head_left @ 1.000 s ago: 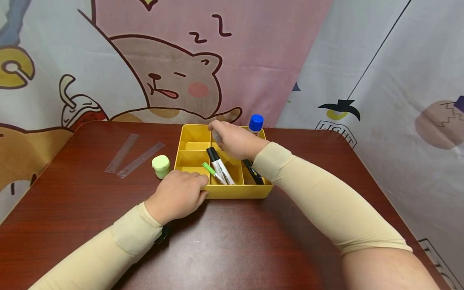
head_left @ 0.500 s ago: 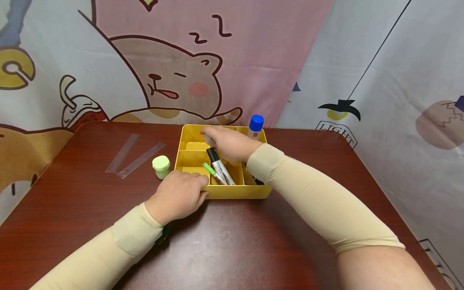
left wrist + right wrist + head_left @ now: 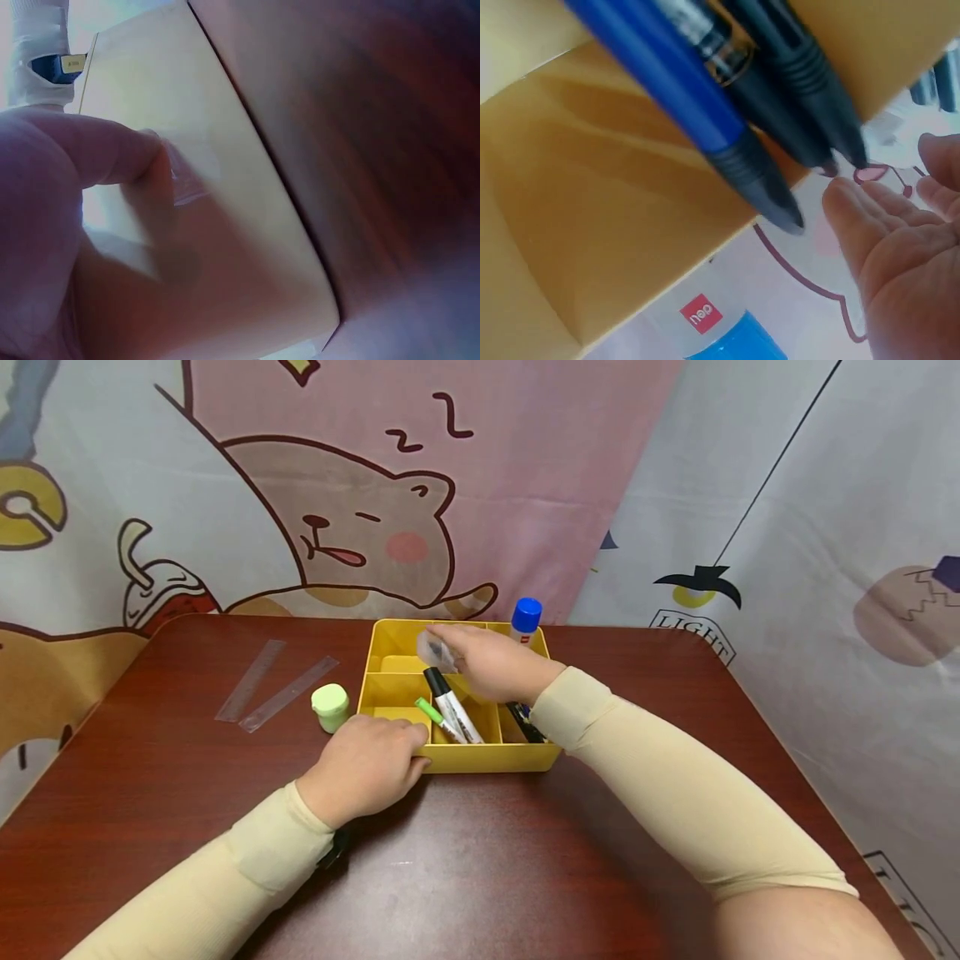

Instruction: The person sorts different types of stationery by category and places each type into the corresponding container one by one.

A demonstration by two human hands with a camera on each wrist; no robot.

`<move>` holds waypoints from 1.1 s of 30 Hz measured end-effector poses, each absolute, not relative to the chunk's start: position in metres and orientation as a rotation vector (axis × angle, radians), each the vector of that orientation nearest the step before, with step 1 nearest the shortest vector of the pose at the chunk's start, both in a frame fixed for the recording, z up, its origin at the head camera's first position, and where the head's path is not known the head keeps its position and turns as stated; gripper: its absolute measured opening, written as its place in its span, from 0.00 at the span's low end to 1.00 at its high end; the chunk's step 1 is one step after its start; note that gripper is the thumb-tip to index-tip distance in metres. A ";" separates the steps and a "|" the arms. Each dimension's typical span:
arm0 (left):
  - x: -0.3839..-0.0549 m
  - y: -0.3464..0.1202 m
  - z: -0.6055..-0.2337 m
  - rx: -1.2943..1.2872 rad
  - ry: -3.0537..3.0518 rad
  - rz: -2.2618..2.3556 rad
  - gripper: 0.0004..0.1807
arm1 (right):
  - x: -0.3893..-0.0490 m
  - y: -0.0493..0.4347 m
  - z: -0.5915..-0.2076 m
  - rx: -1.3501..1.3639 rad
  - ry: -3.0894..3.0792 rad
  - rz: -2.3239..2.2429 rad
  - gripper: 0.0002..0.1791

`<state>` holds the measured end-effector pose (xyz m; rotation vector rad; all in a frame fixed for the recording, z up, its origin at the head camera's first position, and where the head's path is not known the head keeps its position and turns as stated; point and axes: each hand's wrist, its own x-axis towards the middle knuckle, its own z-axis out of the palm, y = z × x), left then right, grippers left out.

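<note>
Held a clear plastic piece (image 3: 434, 650) over the back of the yellow tray (image 3: 491, 761), roughly at the right edge of the back left compartment (image 3: 397, 663); could not tell from the head view whether touching a wall there or apart from it. Seemed to pinch this piece between thumb and fingers of the right hand (image 3: 495, 662), though could not see the exact contact. Gripped the near wall of the tray with the left hand (image 3: 367, 768), pressing the thumb on the outer face. Could, in judgement, lose the piece through a loose pinch and drop it among the 2 markers, the black-capped marker (image 3: 459, 713) and the green-capped marker (image 3: 441, 720), or push these aside by a low sweep. Might also catch the blue pen (image 3: 671, 79), or knock the glue stick (image 3: 527, 617) behind the hand, by pulling back too quickly. As for the piece, pointed apparently leftward from the palm, with long axis perhaps slanting from upper left to lower right; too blurred for certainty.
</note>
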<state>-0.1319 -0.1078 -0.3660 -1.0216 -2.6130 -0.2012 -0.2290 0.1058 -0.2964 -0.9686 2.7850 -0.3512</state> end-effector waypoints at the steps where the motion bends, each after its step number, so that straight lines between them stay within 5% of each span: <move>1: -0.132 -0.108 -0.366 -1.022 -2.613 -0.200 0.17 | -0.227 0.107 -0.295 -0.951 2.787 -0.361 0.34; 33: -0.130 -0.108 -0.365 -1.018 -2.629 -0.199 0.17 | -0.202 0.164 -0.260 -0.559 3.007 -0.364 0.29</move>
